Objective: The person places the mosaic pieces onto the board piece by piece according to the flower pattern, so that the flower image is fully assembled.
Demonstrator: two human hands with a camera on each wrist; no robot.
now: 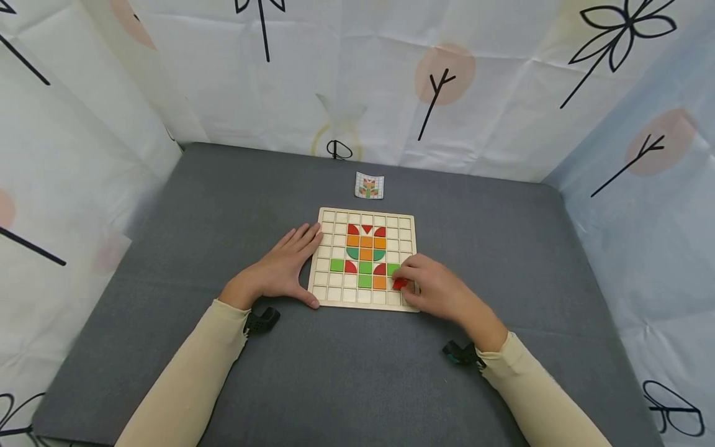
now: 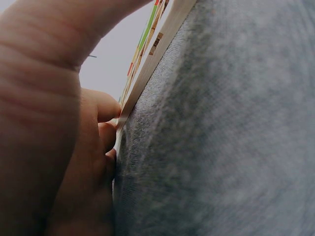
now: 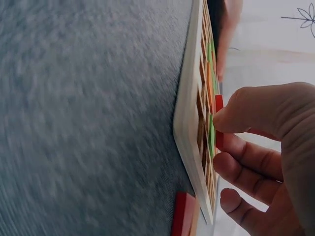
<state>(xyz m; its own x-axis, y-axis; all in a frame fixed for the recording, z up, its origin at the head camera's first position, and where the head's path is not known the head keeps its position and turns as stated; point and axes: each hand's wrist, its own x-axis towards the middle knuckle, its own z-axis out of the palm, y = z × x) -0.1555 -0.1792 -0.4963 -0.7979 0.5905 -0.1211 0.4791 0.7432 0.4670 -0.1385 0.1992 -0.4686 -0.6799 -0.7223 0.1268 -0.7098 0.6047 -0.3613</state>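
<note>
A wooden grid board (image 1: 357, 305) lies on the grey table, with red, orange, green and teal pieces set in its squares. My left hand (image 1: 286, 264) is spread along the board's left side, fingertips at the upper edge and thumb at the lower-left corner. Over the board's lower right, my right hand (image 1: 434, 287) pinches a red piece (image 3: 219, 139) between thumb and index finger. The right wrist view shows this piece on edge, close over the squares. Beside a green square tile (image 1: 393, 269), the fingers partly cover the grid's right columns.
Behind the board lies a small card (image 1: 369, 185) printed with a coloured grid pattern. Another red block (image 3: 183, 214) rests on the table against the board's side. Patterned white cloth (image 1: 380, 93) hangs around the grey table (image 1: 357, 372).
</note>
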